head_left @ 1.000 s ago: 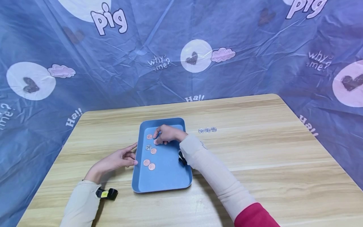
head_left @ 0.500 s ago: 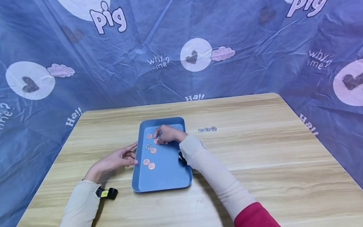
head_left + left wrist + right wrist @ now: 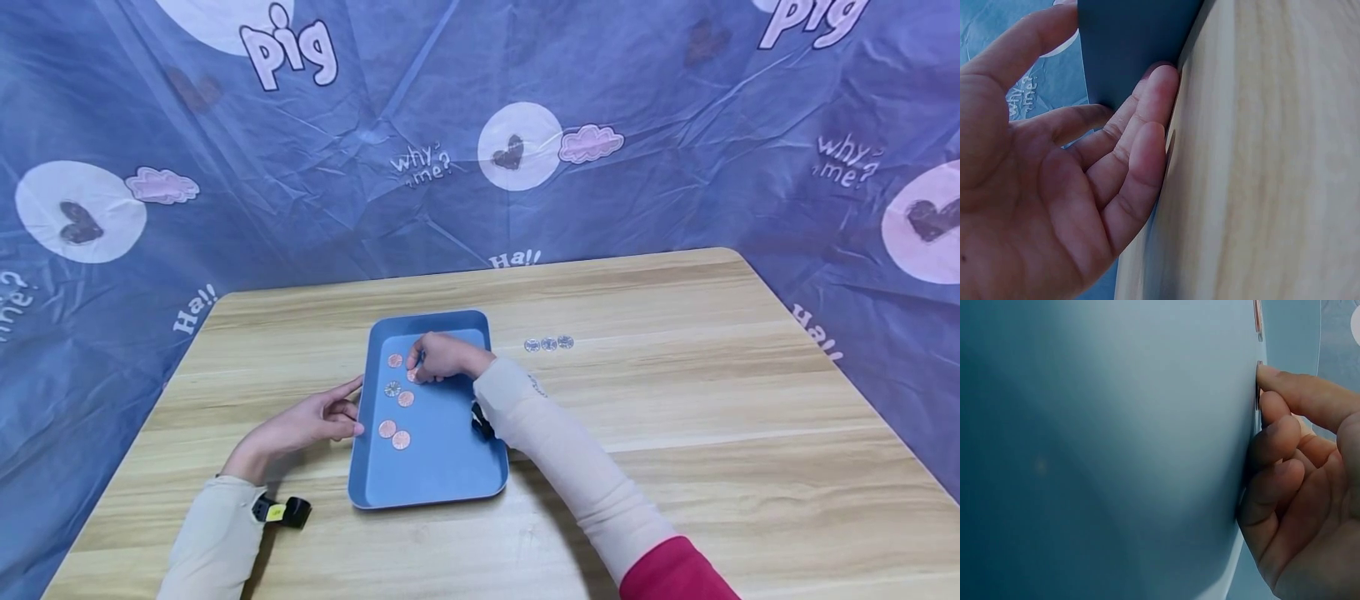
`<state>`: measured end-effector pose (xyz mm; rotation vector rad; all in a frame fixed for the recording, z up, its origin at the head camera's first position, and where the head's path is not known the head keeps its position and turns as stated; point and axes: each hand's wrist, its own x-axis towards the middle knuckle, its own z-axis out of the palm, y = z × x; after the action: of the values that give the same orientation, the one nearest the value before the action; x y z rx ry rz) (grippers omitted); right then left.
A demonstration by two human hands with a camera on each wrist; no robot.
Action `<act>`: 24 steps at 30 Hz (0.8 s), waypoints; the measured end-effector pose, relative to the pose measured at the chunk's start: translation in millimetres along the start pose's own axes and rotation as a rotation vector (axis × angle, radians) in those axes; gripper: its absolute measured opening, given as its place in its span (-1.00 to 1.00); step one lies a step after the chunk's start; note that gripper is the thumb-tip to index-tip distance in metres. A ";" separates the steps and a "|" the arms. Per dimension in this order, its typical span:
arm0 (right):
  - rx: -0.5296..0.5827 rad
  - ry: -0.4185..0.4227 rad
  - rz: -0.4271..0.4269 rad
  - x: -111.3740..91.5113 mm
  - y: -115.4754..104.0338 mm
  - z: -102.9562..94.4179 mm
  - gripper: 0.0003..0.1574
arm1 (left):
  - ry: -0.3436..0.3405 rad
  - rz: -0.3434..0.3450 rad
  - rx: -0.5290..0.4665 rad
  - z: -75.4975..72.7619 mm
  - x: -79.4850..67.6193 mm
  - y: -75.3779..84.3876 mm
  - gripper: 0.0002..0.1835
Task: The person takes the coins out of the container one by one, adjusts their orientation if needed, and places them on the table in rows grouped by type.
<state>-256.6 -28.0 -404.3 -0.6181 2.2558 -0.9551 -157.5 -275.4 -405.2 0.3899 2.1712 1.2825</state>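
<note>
Inside the blue tray (image 3: pixel 442 483), my right hand (image 3: pixel 442 357) reaches down to a copper-coloured coin (image 3: pixel 412 376), its thumb and fingertip pinching the coin's edges. The right wrist view shows this coin (image 3: pixel 1259 387) edge-on at the fingertips, the other fingers curled against the tray floor. At the tray's left side, my left hand (image 3: pixel 318 419) touches the outer wall with thumb and fingertips. Its loosely bent fingers lie low beside the wall in the left wrist view. Near the pinched coin lie a silver coin (image 3: pixel 393 389) and several copper-coloured ones, including one coin (image 3: pixel 395 361) to the upper left.
To the right of the tray, three silver coins (image 3: pixel 549 343) lie in a row on the wooden table (image 3: pixel 712 400). Another coin (image 3: pixel 537 384) is partly hidden by the right sleeve. A blue printed cloth (image 3: pixel 420 225) hangs behind the table.
My right fingertips have shifted very slightly to the right at the copper-coloured coin. My left hand, the tray and the other coins have stayed in place.
</note>
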 end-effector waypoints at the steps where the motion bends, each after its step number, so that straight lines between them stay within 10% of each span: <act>1: -0.004 -0.002 0.002 -0.2 -0.3 -0.1 -0.90 | -0.001 0.005 0.001 0.1 0.1 0.1 -0.03; 24: -0.094 0.043 -0.079 1.4 -0.9 1.1 -0.86 | 0.006 -0.004 -0.012 0.8 -0.8 2.2 -0.03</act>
<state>-256.6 -30.0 -404.7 -0.7395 2.3399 -0.9126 -156.4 -274.1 -403.3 0.3773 2.1671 1.2956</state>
